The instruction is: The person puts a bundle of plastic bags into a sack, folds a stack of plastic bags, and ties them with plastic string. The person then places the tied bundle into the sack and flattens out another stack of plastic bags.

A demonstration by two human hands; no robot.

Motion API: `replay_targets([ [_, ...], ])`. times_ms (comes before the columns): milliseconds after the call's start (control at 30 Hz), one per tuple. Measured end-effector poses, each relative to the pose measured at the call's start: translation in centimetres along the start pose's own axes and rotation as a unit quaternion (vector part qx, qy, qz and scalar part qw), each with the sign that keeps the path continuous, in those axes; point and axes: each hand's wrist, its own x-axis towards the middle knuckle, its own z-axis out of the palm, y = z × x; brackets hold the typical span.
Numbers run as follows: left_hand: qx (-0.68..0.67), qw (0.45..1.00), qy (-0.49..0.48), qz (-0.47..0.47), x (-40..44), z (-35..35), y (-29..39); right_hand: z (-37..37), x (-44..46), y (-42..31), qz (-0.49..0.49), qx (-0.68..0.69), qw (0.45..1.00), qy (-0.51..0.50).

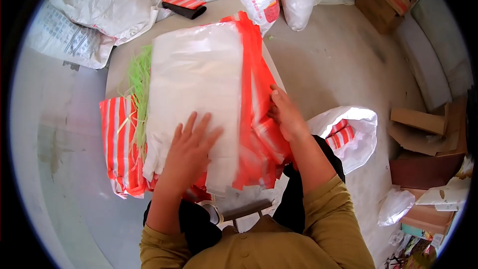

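A stack of white translucent plastic bags (196, 69) lies flat on the small table in front of me. My left hand (191, 147) rests on its lower part, fingers spread, slightly blurred. Red-and-white striped plastic bags (259, 114) stick out along the right side of the stack, crumpled toward the near edge. Against them is my right hand (288, 113), its fingers apart and bent a little; some fingertips are hard to see. Light green plastic strips (141, 77) run down the left side of the stack, partly over more striped bags (118, 144).
A rolled dark and striped bundle (184, 7) lies on the table's (221, 11) far end. Big white sacks (102, 2) stand beyond it. On the floor to the right, an open white sack (362, 139) holds striped rolls. Cardboard boxes (423, 134) stand farther right.
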Motion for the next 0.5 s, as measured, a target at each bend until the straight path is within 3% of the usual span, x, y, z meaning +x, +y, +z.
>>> replay_targets([
  [33,-0.008,0.999,-0.034,-0.009,-0.1,0.3,0.7,-0.3,-0.3,0.2,0.001,-0.012,1.000,-0.012],
  [367,0.070,0.997,0.018,0.015,0.7,2.7,0.1,1.0,-2.1,-1.0,0.001,-0.029,0.999,-0.036],
  [500,0.054,0.998,0.022,0.015,0.9,2.9,-0.2,-0.3,-1.2,0.7,0.016,-0.120,0.991,-0.063],
])
